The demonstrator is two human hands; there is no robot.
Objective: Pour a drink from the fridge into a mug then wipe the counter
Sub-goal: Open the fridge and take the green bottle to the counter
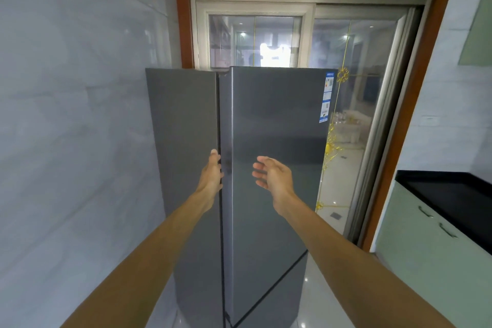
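Observation:
A tall grey two-door fridge [274, 141] stands straight ahead against the left wall. My left hand [211, 177] is at the inner edge of the left door [183, 141], fingers hooked round that edge at the centre seam, thumb up along it. The right door stands slightly forward of the left one at the seam. In front of the right door, my right hand [273, 173] hovers with fingers relaxed and loosely spread, holding nothing. The fridge's inside is hidden. No mug or drink is in view.
A black counter [450, 194] over pale green cabinets [415, 242] runs along the right side. Behind the fridge is a wood-framed glass sliding door [356, 114]. A grey tiled wall [74, 128] closes off the left. Shiny floor shows beside the fridge.

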